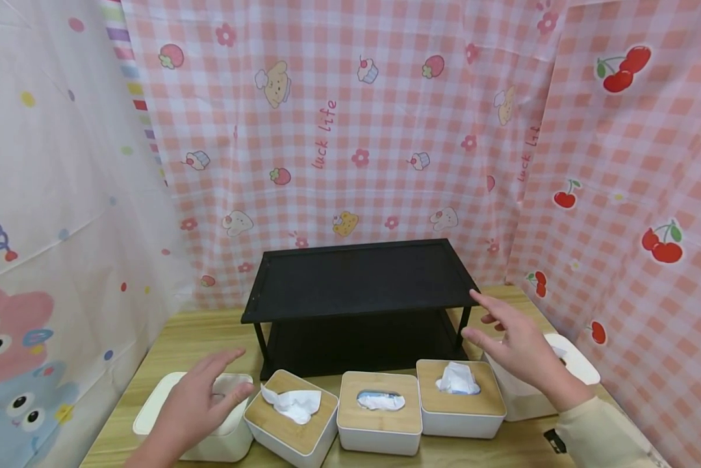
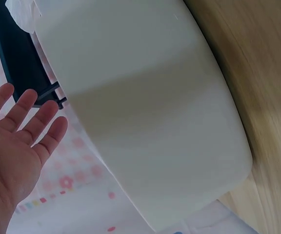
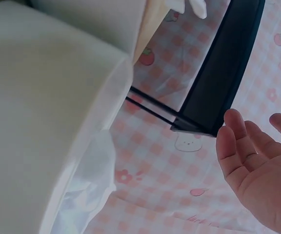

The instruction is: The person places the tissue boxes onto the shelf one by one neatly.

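Observation:
My left hand (image 1: 196, 398) hovers over the white tissue box (image 1: 158, 398) at the far left, fingers extended and holding nothing. In the left wrist view its fingers (image 2: 33, 120) are spread beside that box's smooth side. My right hand (image 1: 516, 344) is raised over the white tissue box (image 1: 581, 359) at the far right, with fingers loosely straight and nothing held. Between the hands stand three wood-lidded tissue boxes: a turned left one (image 1: 268, 416), a middle one (image 1: 379, 421) and a right one (image 1: 466, 406). White tissue (image 1: 294, 404) pokes out of the left one.
A black two-tier shelf (image 1: 362, 279) stands behind the row of boxes on the wood-grain table (image 1: 186, 338). Pink checked cloth (image 1: 350, 130) hangs behind and to the right, white patterned cloth (image 1: 93, 195) to the left. A small black tag (image 1: 555, 441) lies near the right sleeve.

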Demonstrator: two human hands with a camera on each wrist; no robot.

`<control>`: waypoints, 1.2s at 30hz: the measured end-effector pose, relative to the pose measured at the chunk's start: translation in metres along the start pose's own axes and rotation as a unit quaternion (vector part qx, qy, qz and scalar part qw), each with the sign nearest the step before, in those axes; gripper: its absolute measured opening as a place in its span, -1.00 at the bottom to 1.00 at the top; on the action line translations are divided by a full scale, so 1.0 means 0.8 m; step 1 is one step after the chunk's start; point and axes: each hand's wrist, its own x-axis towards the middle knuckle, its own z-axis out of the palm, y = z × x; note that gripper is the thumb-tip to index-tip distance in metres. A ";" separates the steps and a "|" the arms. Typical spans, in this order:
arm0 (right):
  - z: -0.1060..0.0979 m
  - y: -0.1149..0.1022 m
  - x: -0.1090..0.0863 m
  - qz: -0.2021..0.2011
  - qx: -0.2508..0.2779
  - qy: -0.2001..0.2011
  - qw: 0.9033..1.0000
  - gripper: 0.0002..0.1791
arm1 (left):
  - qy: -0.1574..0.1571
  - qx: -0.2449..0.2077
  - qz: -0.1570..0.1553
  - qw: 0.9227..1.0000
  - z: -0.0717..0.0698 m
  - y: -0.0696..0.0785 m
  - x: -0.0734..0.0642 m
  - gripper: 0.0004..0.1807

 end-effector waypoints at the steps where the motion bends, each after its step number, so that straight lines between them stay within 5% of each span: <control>1: 0.000 -0.002 0.000 -0.001 0.002 -0.001 1.000 -0.18 | 0.001 0.001 0.003 1.000 0.001 0.001 -0.001 -0.32; 22: 0.026 -0.041 -0.011 -0.086 0.048 0.012 0.995 -0.21 | 0.005 0.011 0.031 0.999 0.007 0.019 -0.010 -0.34; 36: 0.057 -0.075 -0.028 -0.114 0.089 -0.033 0.989 -0.22 | -0.050 0.008 0.015 0.999 0.017 0.029 -0.020 -0.30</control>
